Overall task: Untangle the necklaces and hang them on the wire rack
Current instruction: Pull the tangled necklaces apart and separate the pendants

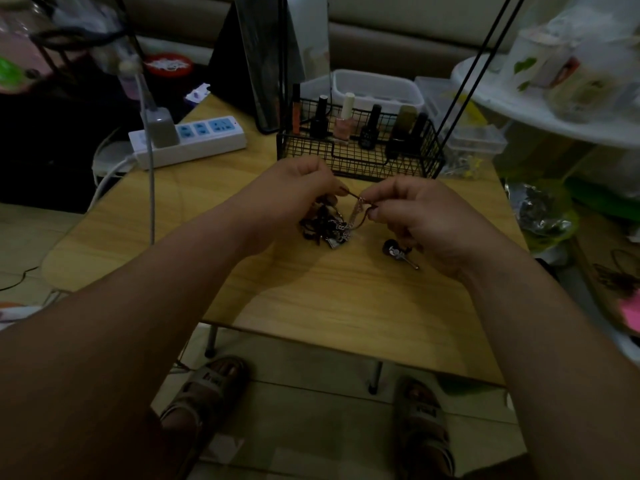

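Left hand (298, 192) pinches dark cord (349, 194), right hand (412, 220) at 3 o'clock pinches same cord, necklace tangle (325, 227) at 6 o'clock.

Wire rack (360, 164) uprights leave the top edge; necklaces (322, 227) blur together.

One left hand (298, 188), one right hand (415, 220). One necklace tangle (325, 226), one guitar pendant (398, 252). About six bottles (346, 123), one wire rack (360, 161).
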Action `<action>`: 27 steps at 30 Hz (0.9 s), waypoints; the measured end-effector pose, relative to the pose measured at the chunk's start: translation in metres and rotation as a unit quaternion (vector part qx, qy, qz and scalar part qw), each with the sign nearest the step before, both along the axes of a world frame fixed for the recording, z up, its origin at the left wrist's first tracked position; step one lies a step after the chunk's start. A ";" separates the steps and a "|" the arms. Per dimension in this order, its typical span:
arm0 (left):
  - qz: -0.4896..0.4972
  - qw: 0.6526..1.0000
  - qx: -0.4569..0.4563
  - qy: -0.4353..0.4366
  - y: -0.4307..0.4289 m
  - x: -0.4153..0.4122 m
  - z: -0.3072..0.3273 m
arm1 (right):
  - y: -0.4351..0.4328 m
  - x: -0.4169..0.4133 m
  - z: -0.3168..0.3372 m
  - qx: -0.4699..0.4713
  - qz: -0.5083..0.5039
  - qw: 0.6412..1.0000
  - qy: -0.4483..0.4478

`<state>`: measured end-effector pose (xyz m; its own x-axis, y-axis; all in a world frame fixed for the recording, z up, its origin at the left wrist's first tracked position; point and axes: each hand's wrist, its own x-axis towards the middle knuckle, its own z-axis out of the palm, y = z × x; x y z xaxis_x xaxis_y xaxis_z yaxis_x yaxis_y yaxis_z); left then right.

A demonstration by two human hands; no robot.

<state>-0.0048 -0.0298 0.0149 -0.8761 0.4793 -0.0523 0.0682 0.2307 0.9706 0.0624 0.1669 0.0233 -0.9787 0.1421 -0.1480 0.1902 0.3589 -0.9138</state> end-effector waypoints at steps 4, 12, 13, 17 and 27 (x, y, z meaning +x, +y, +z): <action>0.009 0.999 0.033 -0.029 0.001 0.000 0.000 | -0.003 0.001 -0.003 0.073 0.017 0.997 0.002; 0.025 0.997 -0.041 0.062 0.002 -0.003 -0.006 | -0.007 0.001 0.001 0.090 0.001 0.996 0.019; 0.016 0.996 -0.046 0.073 0.001 -0.003 -0.005 | -0.007 0.000 0.001 0.090 -0.006 0.996 0.026; -0.045 0.989 -0.078 0.115 -0.002 0.001 -0.004 | -0.008 -0.001 0.002 0.076 -0.029 0.996 0.045; -0.024 0.969 -0.120 0.213 0.005 0.004 -0.015 | -0.009 0.003 0.005 0.064 -0.020 0.996 0.052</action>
